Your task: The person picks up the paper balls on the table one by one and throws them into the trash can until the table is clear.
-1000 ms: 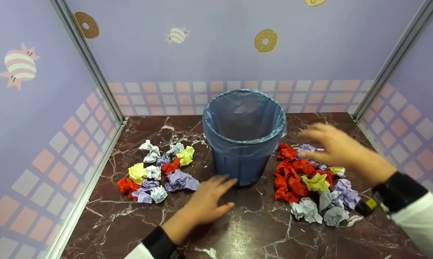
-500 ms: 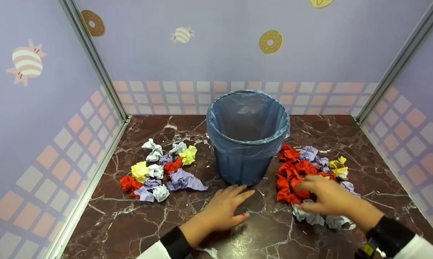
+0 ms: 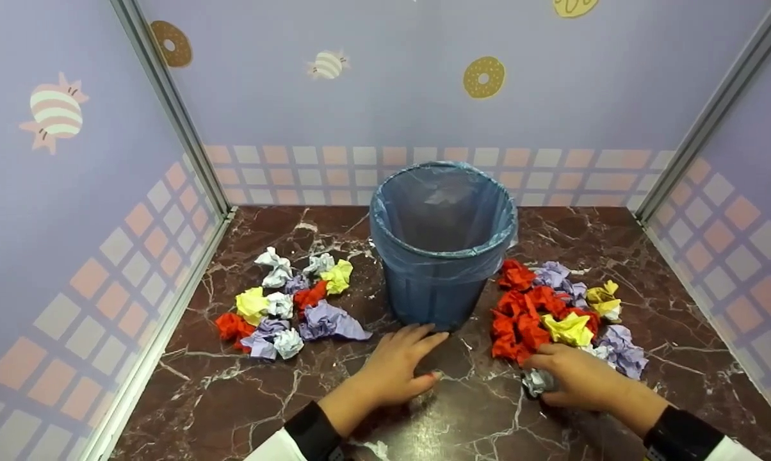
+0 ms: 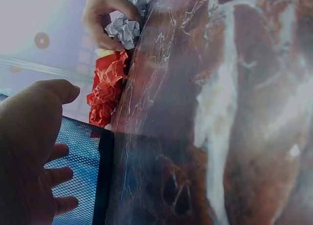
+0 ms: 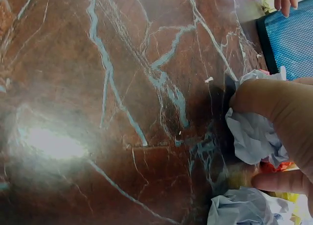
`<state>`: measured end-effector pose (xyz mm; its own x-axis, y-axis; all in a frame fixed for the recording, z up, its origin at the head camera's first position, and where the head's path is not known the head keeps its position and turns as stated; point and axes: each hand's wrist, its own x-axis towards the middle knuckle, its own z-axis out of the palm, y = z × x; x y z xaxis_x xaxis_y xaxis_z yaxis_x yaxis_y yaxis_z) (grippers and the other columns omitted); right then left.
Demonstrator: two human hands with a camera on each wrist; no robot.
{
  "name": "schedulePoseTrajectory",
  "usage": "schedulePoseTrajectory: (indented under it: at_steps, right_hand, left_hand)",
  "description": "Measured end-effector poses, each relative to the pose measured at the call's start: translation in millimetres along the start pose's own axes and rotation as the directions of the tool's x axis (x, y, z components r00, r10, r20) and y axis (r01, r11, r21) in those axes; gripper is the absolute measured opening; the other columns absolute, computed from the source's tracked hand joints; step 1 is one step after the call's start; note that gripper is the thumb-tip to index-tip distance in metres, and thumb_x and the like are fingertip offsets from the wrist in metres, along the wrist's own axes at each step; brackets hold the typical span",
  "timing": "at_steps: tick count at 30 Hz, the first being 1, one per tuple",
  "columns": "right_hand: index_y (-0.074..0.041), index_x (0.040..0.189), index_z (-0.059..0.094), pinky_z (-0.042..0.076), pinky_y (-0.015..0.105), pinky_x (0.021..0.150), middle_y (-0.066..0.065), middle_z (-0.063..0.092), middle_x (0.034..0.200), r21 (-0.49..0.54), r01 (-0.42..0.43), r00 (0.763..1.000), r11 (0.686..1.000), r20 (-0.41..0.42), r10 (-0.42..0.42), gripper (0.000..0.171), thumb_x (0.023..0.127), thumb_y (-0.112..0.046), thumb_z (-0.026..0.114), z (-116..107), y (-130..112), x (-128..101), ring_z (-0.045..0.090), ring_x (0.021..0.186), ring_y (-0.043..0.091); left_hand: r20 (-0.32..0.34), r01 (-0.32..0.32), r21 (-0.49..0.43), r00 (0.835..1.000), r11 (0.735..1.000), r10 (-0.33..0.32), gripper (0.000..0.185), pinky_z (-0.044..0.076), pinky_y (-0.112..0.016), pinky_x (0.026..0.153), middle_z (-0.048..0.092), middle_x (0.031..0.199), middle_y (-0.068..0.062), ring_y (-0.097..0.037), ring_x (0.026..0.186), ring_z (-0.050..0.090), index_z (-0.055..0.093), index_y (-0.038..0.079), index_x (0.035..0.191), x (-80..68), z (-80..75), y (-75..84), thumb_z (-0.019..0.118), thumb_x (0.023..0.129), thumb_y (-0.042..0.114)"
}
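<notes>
On the left of the glossy brown marble table (image 3: 187, 397), veined in white, lies a loose heap of paper balls (image 3: 283, 307): crumpled wads in white, lilac, yellow and red, all creased and irregular. Just right of them the left hand (image 3: 395, 365) rests flat on the stone, fingers straight and slightly spread, their tips almost at the foot of the bin (image 3: 442, 246). The bin is a round dark mesh basket, upright, its mouth facing up, lined with a thin, wrinkled blue plastic bag folded over the rim. Right of the bin sits a second, larger heap (image 3: 552, 314), mostly red wads with lilac, yellow and pale ones at its right edge.

At the near edge of that heap the right hand (image 3: 574, 378) curls over a pale grey-white paper ball (image 3: 538, 381), thumb and fingers closing round it. The ball lies on the table, near and right of the bin; it is a rough lump with no clear long axis, and the hand hides most of it. Both forearms are cut off by the near edge.
</notes>
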<state>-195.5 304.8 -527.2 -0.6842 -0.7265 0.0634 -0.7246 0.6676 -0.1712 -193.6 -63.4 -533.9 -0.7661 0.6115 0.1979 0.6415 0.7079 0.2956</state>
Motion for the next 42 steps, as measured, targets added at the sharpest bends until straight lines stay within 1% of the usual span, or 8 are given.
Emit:
schedulePoseTrajectory:
  at_steps: [6,12,17,26,31,33,36,42]
  right_hand:
    - [-0.026,0.105,0.066,0.05,0.027,0.065,-0.015,0.053,0.094,0.072,-0.007,1.0,0.997,0.028,0.005,0.043,0.064,-0.018,0.079,3.1,3.5,1.1,0.052,0.081,0.004]
    - [-0.023,0.095,0.069,0.048,0.023,0.061,-0.014,0.055,0.089,0.119,0.033,0.999,0.992,-0.003,-0.033,0.036,0.062,-0.01,0.077,4.8,6.7,2.7,0.051,0.076,0.002]
    - [-0.024,0.079,0.059,0.043,0.02,0.055,-0.016,0.049,0.08,0.099,0.03,1.0,0.995,0.002,-0.03,0.027,0.063,-0.011,0.075,3.4,6.3,4.0,0.045,0.068,0.001]
    - [-0.023,0.077,0.058,0.046,0.021,0.058,-0.016,0.051,0.077,0.18,0.051,0.999,0.982,0.009,-0.053,0.025,0.066,-0.007,0.074,-15.9,2.2,10.1,0.048,0.068,0.0]
    - [-0.024,0.079,0.058,0.05,0.022,0.059,-0.014,0.055,0.079,0.249,-0.05,0.999,0.967,0.005,0.05,0.025,0.071,-0.005,0.072,-46.2,-2.1,16.4,0.052,0.069,0.003]
    - [-0.025,0.08,0.058,0.051,0.022,0.058,-0.013,0.055,0.078,0.273,-0.112,0.993,0.955,0.002,0.116,0.025,0.073,-0.005,0.072,-63.9,-0.8,19.3,0.053,0.068,0.004]
    - [-0.023,0.08,0.057,0.052,0.024,0.056,-0.009,0.056,0.077,0.3,-0.146,0.986,0.943,-0.033,0.164,0.025,0.074,-0.003,0.071,-92.2,5.2,25.3,0.054,0.065,0.008]
    - [-0.018,0.084,0.06,0.054,0.027,0.053,0.002,0.061,0.083,0.376,-0.272,0.95,0.886,-0.039,0.309,0.018,0.08,-0.002,0.067,-156.1,15.5,39.8,0.059,0.063,0.016]
  left_hand:
    - [-0.001,-0.003,-0.004,1.0,1.0,0.003,0.069,0.037,-0.059,0.105,0.037,0.154,-0.002,-0.029,0.139,0.036,0.028,0.04,0.152,0.1,0.0,-1.3,0.056,0.09,0.054]
    - [-0.006,-0.011,-0.002,1.0,1.0,0.011,0.069,0.037,-0.059,0.104,0.038,0.153,-0.003,-0.03,0.138,0.037,0.031,0.036,0.152,0.5,-1.9,-1.3,0.056,0.09,0.054]
    - [-0.018,-0.018,0.016,1.0,1.0,0.019,0.068,0.039,-0.055,0.104,0.041,0.151,-0.002,-0.029,0.137,0.039,0.034,0.034,0.151,1.4,-4.5,-1.5,0.056,0.09,0.054]
    - [-0.029,-0.008,0.021,1.0,1.0,0.009,0.068,0.038,-0.057,0.104,0.041,0.151,-0.004,-0.032,0.137,0.039,0.035,0.033,0.151,-4.7,-9.5,-5.1,0.055,0.09,0.055]
    - [-0.045,0.006,0.016,0.999,1.0,-0.005,0.069,0.036,-0.06,0.105,0.039,0.153,-0.005,-0.033,0.138,0.038,0.033,0.034,0.151,-12.4,-17.9,-11.2,0.057,0.09,0.054]
    - [-0.051,0.013,0.014,0.999,1.0,-0.012,0.069,0.035,-0.06,0.106,0.039,0.153,-0.005,-0.034,0.138,0.038,0.032,0.033,0.151,-14.7,-22.3,-14.4,0.057,0.09,0.053]
    - [-0.064,0.019,0.016,0.998,1.0,-0.018,0.068,0.034,-0.059,0.107,0.039,0.152,-0.007,-0.036,0.137,0.039,0.034,0.03,0.151,-17.5,-28.5,-19.7,0.056,0.091,0.054]
    - [-0.115,0.046,0.012,0.992,0.999,-0.044,0.067,0.036,-0.059,0.105,0.041,0.151,-0.006,-0.035,0.136,0.04,0.037,0.029,0.15,-25.0,-36.1,-32.0,0.056,0.09,0.053]
